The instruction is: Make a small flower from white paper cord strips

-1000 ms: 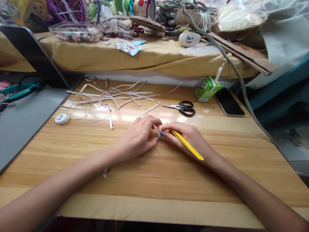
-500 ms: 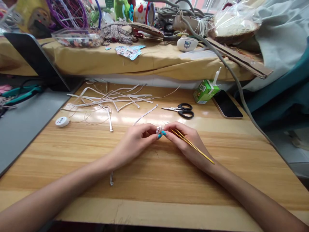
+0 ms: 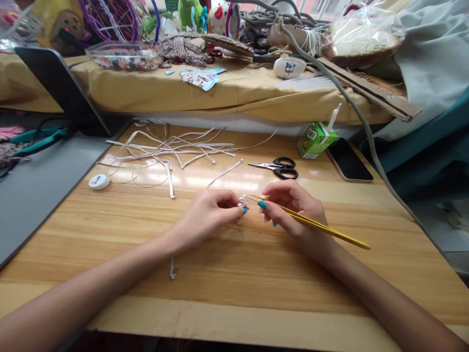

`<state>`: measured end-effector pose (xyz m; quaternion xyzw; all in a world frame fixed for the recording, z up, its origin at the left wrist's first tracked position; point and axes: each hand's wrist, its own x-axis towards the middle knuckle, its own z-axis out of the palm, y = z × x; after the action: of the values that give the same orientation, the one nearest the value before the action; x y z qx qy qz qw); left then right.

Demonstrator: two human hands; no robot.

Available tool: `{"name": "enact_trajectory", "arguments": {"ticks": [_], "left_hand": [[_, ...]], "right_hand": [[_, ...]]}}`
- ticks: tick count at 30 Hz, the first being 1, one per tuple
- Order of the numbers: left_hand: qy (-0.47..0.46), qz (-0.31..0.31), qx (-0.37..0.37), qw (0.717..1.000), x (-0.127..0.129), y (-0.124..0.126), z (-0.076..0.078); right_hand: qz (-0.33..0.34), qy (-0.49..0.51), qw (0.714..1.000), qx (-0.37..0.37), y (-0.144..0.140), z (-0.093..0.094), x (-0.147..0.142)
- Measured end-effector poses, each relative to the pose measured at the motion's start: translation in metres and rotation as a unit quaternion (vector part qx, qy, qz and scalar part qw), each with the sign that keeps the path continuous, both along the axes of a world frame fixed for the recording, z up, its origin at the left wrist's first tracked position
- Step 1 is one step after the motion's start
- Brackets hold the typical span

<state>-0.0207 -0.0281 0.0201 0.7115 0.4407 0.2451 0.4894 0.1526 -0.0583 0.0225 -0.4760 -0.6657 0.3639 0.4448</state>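
Note:
Between the thumb and fingers of my left hand (image 3: 205,215) is a small white flower-shaped piece (image 3: 245,201) with an orange-brown middle. A thin dark thread or wire dangles below it. My right hand (image 3: 300,215) holds yellow tweezers (image 3: 326,227); their fine tips point left, close to the flower's right side. I cannot tell whether the tips touch it. Just behind my hands lie black-handled scissors (image 3: 282,167), blades to the left. One white cord (image 3: 225,173) runs behind my left hand.
Tangled white cords (image 3: 172,146) cover the back left of the table, with a small round white container (image 3: 98,182) nearby. At back right stand a green drink carton (image 3: 315,141) and a phone (image 3: 350,159). A grey cable (image 3: 366,127) hangs down the right side. Behind is a cluttered, cloth-covered ledge (image 3: 146,93).
My right hand has let go of the flower piece and drawn slightly right. The tweezers have swung round, their tips now toward the flower. My left hand keeps its pinch.

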Motion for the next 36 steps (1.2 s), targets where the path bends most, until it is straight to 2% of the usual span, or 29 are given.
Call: {"name": "enact_trajectory", "arguments": {"ticks": [12,17,22,30,36], "left_hand": [[0.027,-0.025,0.043,0.998,0.0,-0.002,0.001],[0.033,-0.026,0.064,0.997,0.0,-0.003,0.0],[0.04,-0.012,0.085,0.995,0.001,-0.004,-0.001],[0.027,-0.002,0.097,0.995,0.001,-0.005,-0.004],[0.007,0.006,0.095,0.995,0.0,-0.006,-0.005]], "right_hand": [[-0.007,-0.058,0.998,0.007,-0.001,-0.003,0.002],[-0.027,-0.123,0.988,0.085,-0.002,-0.005,0.0],[-0.009,-0.161,0.972,0.174,-0.004,-0.008,-0.003],[-0.004,-0.222,0.938,0.266,-0.003,-0.015,-0.003],[-0.01,-0.258,0.912,0.319,-0.005,-0.012,-0.004]]}}
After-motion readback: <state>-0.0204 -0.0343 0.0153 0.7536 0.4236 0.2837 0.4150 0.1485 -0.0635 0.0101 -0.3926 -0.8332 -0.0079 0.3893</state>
